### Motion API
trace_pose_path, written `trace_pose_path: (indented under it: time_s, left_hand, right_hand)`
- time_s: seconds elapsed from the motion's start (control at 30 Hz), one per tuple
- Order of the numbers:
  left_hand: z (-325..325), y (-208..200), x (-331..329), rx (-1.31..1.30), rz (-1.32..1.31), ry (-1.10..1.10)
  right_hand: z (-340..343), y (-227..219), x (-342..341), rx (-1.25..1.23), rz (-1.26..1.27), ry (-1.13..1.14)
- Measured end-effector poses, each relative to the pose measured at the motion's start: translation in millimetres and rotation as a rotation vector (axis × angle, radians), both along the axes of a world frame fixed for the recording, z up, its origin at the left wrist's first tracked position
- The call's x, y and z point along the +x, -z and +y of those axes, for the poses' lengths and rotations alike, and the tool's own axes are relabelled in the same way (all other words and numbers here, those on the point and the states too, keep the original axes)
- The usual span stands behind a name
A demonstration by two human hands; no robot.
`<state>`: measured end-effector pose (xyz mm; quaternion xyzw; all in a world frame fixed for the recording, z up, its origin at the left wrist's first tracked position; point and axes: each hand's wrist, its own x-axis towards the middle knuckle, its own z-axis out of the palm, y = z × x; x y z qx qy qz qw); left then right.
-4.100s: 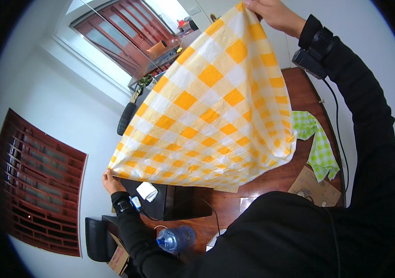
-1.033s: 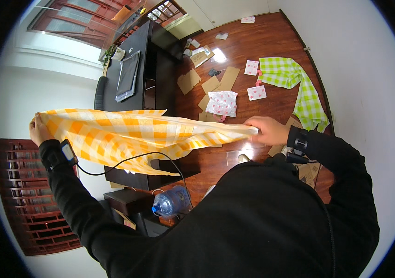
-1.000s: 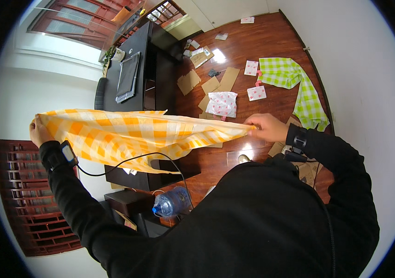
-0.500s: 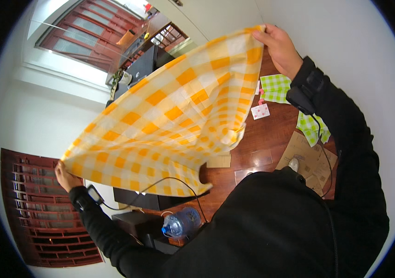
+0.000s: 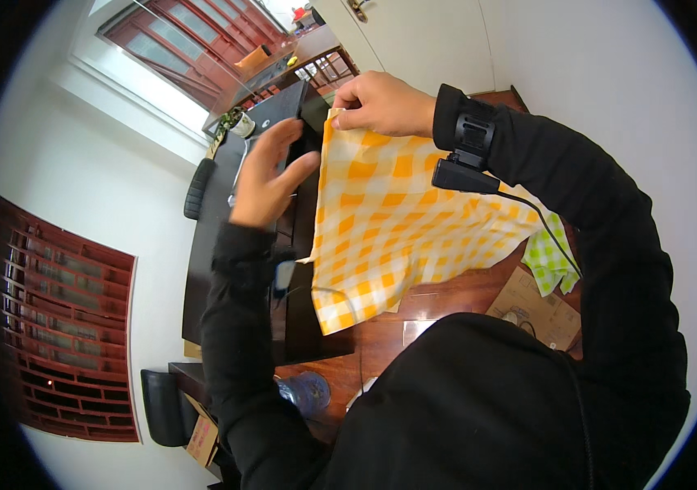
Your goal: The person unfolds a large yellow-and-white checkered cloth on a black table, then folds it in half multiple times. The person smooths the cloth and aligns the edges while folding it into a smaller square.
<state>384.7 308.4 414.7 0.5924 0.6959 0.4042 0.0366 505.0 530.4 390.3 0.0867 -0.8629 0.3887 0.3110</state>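
Observation:
A yellow-and-white checked cloth [image 5: 389, 204] hangs down in front of me, its right part partly behind my right forearm. Pinched between the thumb and fingers of my right hand [image 5: 389, 102] is the cloth's upper left corner. My left hand [image 5: 267, 175] is just left of that edge, slightly blurred, with thumb and fingers apart and nothing between them. A gap shows between it and the cloth.
A dark desk [image 5: 218, 237] stands at the left, with a potted plant [image 5: 240, 122] on its far part. On the wooden floor lie a green-and-white checked cloth [image 5: 546, 257], a flattened cardboard sheet [image 5: 532, 306] and a large plastic water bottle [image 5: 306, 392].
My left hand has let go of its corner and moved up and right, beside my right hand. My right hand has moved left with its corner; the cloth, stretched between both before, now hangs from it.

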Motion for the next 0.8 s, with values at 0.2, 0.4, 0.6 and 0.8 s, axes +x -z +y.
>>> trace_pose_path:
  time_s: [0.2,0.4,0.6,0.8]
  left_hand:
    - [68.5,39.6,27.6,0.037,-0.382,-0.015]
    - [84.4,63.3,23.2,0.215,-0.500,-0.013]
    - [66.5,51.3,4.8,0.366,-0.511,-0.067]
    - [26.5,3.6,-7.1,0.354,-0.440,-0.071]
  right_hand:
    - [0.8,-1.6,8.9,-0.014,-0.073,0.062]
    - [36.0,35.6,52.5,-0.180,0.101,0.128]
    - [176.5,160.7,192.6,-0.159,-0.109,0.734]
    - [199.6,314.4,265.1,-0.487,-0.501,0.993]
